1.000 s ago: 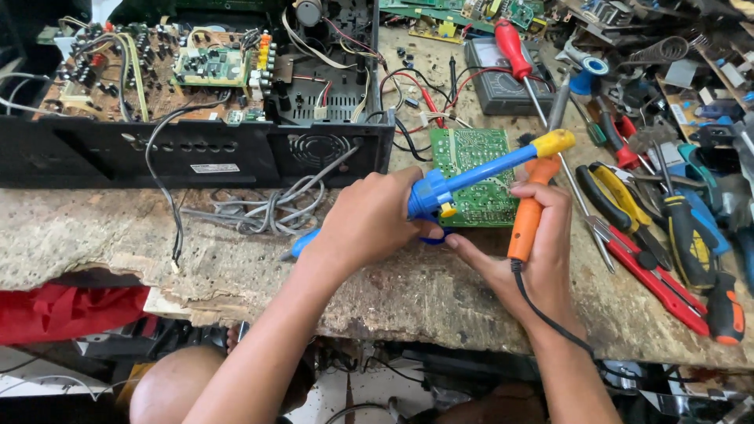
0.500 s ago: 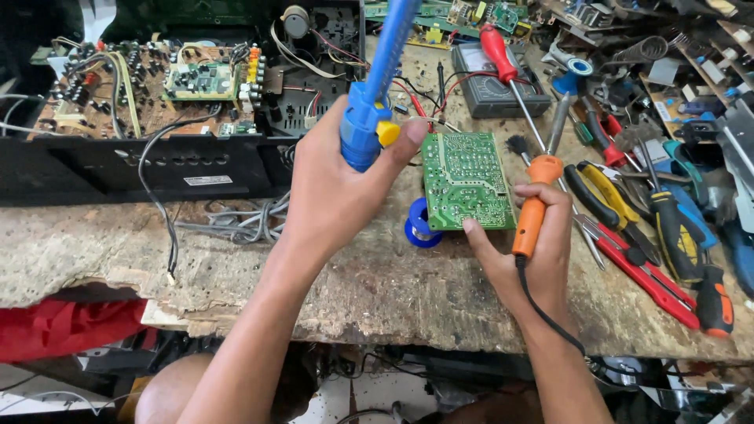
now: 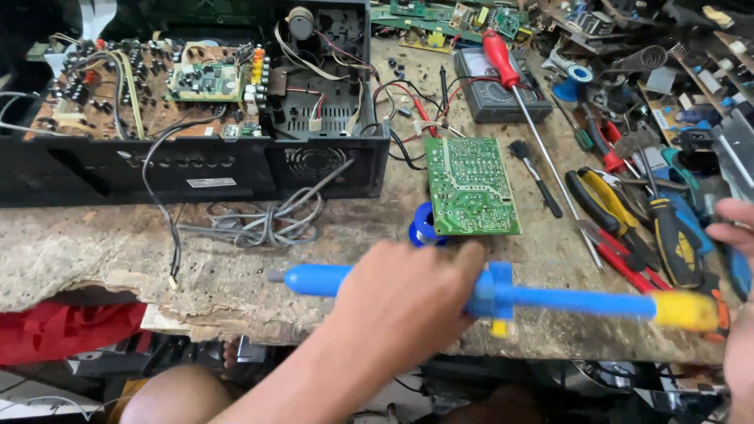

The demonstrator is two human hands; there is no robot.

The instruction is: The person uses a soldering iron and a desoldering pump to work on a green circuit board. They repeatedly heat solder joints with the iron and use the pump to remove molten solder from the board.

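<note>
Pump: blue desoldering pump [image 3: 550,300] is held level across the front edge of the workbench [image 3: 94,251], yellow tip to the right, plunger end to the left; it is blurred in the frame.
Left hand: left hand [image 3: 404,302] is wrapped tight round the pump's barrel, fingers closed on it, thumb laid along the top near the collar, likely so the release can be reached.
Right hand: right hand [image 3: 738,314] is seen only at the frame's right edge, near the yellow tip; whether anything is clasped in it cannot be told.
Board: green circuit board [image 3: 471,187] is laid solder side up, propped on a blue solder reel [image 3: 420,229], apparently so the joints are faced upward.
Chassis: opened black chassis [image 3: 196,118] is set at the back left, its grey cable [image 3: 259,224] spilled forward.
Tools: red-handled screwdriver [image 3: 510,71], pliers [image 3: 609,204] and a multimeter [image 3: 499,98] are kept to the right, within reach.
</note>
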